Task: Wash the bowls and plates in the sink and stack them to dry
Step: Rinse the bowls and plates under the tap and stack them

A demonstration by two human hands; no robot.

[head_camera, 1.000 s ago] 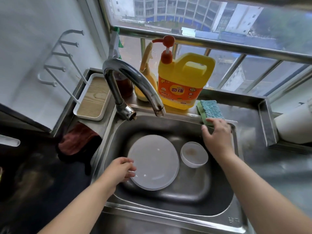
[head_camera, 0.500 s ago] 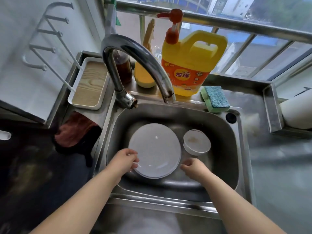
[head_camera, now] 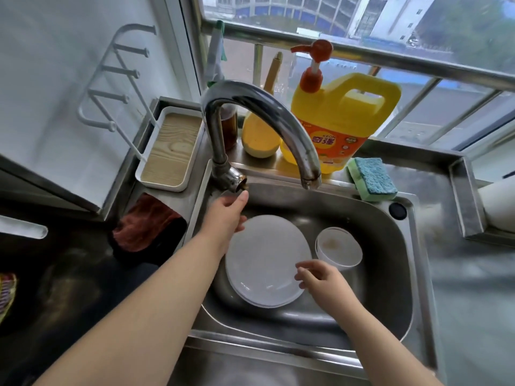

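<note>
While our left hand (head_camera: 227, 211) reaches up to the tap's base (head_camera: 232, 181), fingers relaxed and gripping nothing we can make out, our right hand (head_camera: 320, 278) hovers loosely apart over the plates (head_camera: 264, 260) stacked in the sink (head_camera: 390, 274). We judge them stiff, breakable and slick once wet, best taken by the rim. Just beside them sits a stained bowl (head_camera: 338, 250), light and easy to cup. Steel counter surrounds the basin; sponge (head_camera: 372, 178) and detergent jug (head_camera: 340, 121) wait behind, under a window.

Two bare forearms, no sleeves in view. Left hand (head_camera: 227, 215) and right hand (head_camera: 323, 280) bare: no gloves, rings, watch.
</note>
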